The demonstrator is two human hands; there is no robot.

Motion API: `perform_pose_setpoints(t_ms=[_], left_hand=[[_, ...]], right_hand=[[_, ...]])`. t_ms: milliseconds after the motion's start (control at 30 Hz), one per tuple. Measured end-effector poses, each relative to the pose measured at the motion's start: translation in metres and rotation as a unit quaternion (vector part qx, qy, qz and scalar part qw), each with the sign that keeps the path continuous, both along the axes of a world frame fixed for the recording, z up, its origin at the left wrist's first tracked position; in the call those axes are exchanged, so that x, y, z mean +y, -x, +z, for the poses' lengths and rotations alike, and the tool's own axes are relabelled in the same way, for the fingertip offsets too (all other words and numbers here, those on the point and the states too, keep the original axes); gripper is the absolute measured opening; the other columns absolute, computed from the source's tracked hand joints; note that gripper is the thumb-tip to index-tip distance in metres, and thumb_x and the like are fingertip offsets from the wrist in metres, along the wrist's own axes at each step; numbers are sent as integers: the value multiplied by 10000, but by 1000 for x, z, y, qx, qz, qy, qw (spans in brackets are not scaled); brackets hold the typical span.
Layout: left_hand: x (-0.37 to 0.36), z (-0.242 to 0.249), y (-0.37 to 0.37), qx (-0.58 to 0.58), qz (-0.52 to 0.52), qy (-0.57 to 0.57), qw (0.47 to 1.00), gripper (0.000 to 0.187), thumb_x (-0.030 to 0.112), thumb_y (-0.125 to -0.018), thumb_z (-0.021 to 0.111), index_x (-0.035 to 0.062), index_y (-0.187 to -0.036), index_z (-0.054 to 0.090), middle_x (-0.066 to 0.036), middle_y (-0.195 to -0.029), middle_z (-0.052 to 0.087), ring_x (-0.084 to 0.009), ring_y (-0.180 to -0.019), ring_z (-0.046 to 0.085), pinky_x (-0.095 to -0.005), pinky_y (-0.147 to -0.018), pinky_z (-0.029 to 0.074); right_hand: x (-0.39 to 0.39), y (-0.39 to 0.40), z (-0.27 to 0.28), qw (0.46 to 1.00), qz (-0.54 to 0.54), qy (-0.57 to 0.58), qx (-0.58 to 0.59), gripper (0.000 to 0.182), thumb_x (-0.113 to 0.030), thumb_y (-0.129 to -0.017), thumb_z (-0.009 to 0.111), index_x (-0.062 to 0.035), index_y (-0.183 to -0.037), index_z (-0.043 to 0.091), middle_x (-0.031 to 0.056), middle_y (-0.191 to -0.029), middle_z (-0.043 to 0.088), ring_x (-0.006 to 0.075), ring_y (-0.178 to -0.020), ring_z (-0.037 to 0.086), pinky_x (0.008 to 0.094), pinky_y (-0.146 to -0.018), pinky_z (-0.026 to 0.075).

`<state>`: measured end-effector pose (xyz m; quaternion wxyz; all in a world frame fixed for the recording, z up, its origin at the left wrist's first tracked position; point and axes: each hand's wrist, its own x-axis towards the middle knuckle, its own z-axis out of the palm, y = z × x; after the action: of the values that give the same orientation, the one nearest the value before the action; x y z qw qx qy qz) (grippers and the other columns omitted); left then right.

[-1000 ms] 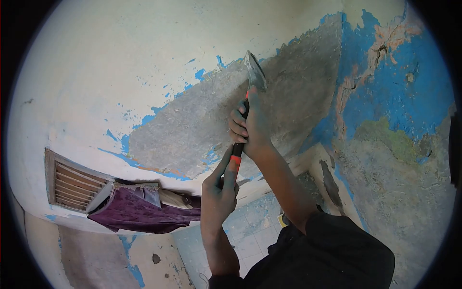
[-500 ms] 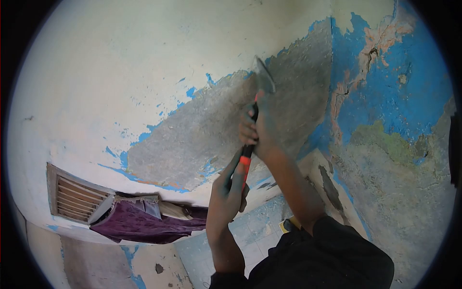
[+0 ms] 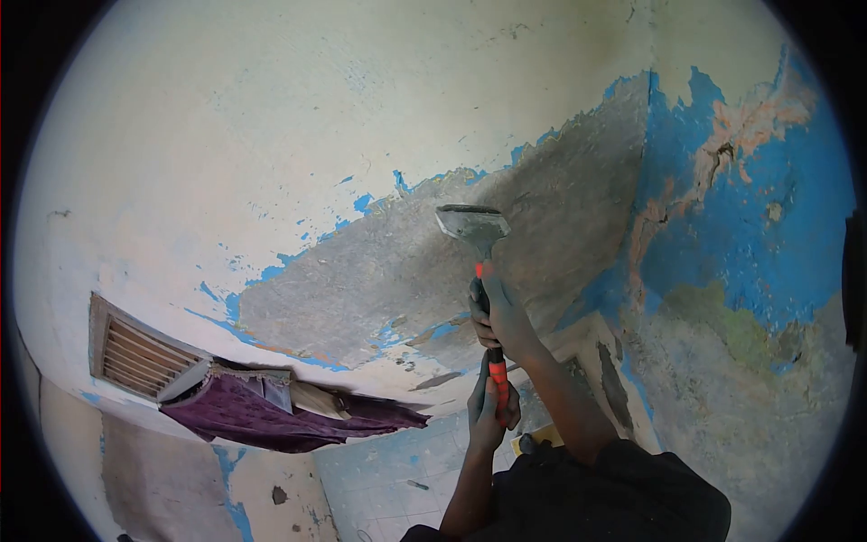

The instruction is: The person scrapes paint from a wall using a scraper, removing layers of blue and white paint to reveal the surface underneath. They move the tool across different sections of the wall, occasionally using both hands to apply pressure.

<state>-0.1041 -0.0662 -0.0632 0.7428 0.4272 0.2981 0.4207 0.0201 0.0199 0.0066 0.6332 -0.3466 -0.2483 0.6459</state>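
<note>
Both of my hands are wrapped round a long-handled scraper [image 3: 473, 226] with a wide metal blade and a black and red handle. My right hand [image 3: 502, 318] grips the upper handle, just below the blade. Lower down, my left hand [image 3: 489, 417] is closed round the red part near the handle's end. The blade points up, its broad edge turned toward me, in front of a grey bare patch [image 3: 361, 280] on the wall. Flaking blue paint rims that patch, and white paint [image 3: 226, 144] covers the surface above it.
To the right, a blue wall [image 3: 768, 235] has a long crack. A slatted vent [image 3: 144, 350] sits at lower left, beside a purple cloth [image 3: 289, 420] draped along a ledge. Pale floor tiles [image 3: 379, 488] show far below, with a small yellow item [image 3: 546, 438] by my body.
The scraper has come down and away from the paint edge, and its blade has turned from edge-on to broadside. Both hands moved lower with it, still gripping. The view shifted slightly.
</note>
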Motion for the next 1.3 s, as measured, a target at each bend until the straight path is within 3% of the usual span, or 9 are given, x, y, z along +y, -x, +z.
perform_pose_setpoints(t_ms=[300, 567, 767, 1000, 1100, 1300], left_hand=[[12, 18, -19, 44, 22, -1, 999, 543, 364, -1034, 369, 85, -1485, 255, -26, -587, 424, -82, -397, 349, -223, -351, 287], [-6, 8, -19, 65, 75, 2, 995, 527, 378, -1028, 383, 67, -1451, 329, -15, -558, 416, -72, -380, 340, -217, -348, 263], [3, 30, -20, 49, 37, 28, 998, 544, 389, -1025, 392, 73, -1462, 317, -3, -554, 393, -69, -389, 327, -216, -354, 259], [1, 21, -12, 45, 20, 26, 998, 551, 399, -1025, 387, 68, -1458, 309, -1, -547, 386, -70, -383, 327, -211, -346, 259], [12, 38, -15, 61, 14, 27, 998, 542, 372, -1029, 393, 55, -1463, 320, 8, -537, 371, -71, -386, 319, -216, -354, 263], [-3, 29, -5, 54, 27, 39, 997, 547, 381, -1028, 394, 71, -1474, 326, -1, -544, 399, -67, -392, 333, -220, -359, 270]], right_hand=[[8, -34, 31, 1000, -1, -27, 9, 480, -599, -964, 391, -152, -791, 409, -45, -501, 295, 69, -340, 244, 248, -321, 215], [4, -18, -1, 1000, 14, 2, 2, 460, -557, -978, 404, -145, -772, 394, -38, -499, 313, 70, -335, 268, 244, -313, 219], [6, -29, 31, 1000, 9, -14, -10, 459, -549, -980, 408, -141, -772, 380, -28, -494, 305, 73, -329, 263, 246, -310, 218], [3, -18, 5, 1000, 8, -19, -15, 453, -544, -982, 411, -142, -775, 376, -25, -491, 300, 81, -324, 258, 253, -306, 217], [8, -27, 38, 1000, -23, -18, -3, 451, -539, -985, 406, -143, -772, 374, -25, -488, 295, 86, -322, 250, 254, -307, 214], [0, -16, 12, 1000, -4, -5, 12, 432, -529, -986, 415, -145, -791, 378, -23, -493, 305, 89, -327, 251, 264, -311, 223]])
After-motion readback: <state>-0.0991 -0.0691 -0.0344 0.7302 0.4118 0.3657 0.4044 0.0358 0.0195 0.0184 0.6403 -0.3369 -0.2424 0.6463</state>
